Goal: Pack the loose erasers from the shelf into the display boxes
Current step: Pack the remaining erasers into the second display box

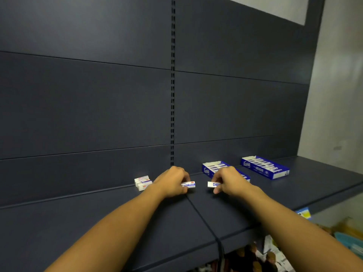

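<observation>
Small pile of loose erasers [142,182] at shelf [78,222] back, left; left hand [172,182] pinches one eraser [189,184]; right hand [227,180] pinches another eraser [213,184]. Near display box [208,169] sits behind right hand; far display box [265,167] rightmost, full of erasers.

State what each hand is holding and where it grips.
The left hand pinches a small white, blue-printed eraser by its left end; the right hand pinches another white eraser by its right end.
</observation>
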`<state>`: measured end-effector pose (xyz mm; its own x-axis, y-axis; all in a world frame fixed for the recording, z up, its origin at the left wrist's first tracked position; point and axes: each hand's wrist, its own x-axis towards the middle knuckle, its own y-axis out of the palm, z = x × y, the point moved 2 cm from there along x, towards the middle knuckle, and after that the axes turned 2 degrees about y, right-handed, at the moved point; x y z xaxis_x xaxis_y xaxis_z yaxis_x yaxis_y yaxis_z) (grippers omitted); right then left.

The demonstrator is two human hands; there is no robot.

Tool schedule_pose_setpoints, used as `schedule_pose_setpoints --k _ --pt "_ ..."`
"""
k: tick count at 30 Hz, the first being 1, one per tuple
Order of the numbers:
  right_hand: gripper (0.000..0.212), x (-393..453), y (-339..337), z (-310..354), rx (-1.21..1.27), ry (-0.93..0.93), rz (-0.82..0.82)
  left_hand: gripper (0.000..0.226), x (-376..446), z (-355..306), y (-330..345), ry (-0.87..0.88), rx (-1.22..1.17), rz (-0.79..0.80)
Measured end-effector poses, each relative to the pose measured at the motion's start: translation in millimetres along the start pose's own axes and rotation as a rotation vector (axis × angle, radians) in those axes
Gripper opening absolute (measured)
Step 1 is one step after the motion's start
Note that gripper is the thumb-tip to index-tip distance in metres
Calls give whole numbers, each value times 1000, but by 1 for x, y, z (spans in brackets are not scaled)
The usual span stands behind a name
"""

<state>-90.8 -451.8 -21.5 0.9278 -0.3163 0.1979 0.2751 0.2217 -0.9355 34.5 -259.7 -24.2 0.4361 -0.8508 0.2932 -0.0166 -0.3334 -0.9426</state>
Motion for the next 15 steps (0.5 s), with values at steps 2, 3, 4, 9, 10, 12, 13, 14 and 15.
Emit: schedule_pose_setpoints --k 2,3,4,9,10,12,13,14,15 --pt "20 -10 -7 -15 14 15 -1 21 9 -17 4 8 -8 10" --pt "20 -16 -11 -23 13 23 0 21 13 -26 6 10 -12 11" --pt "21 -21 -15 -31 6 27 2 21 18 -36 8 15 -12 8" --pt "29 -49 -36 -78 -26 36 -8 18 41 -94 24 54 -9 -5" --pt "29 -55 -41 -88 -32 41 -2 18 46 -106 27 59 -10 -2" --pt "26 -67 -51 -110 -47 51 12 19 55 -128 35 56 -19 3" --pt "24 -73 -55 -120 -56 60 19 20 59 -139 39 53 -26 1" --pt "23 -79 -60 -131 -67 69 25 22 62 -149 43 49 -31 -4" --pt "22 -85 -63 -142 -78 79 27 23 66 -159 47 47 -33 -9"
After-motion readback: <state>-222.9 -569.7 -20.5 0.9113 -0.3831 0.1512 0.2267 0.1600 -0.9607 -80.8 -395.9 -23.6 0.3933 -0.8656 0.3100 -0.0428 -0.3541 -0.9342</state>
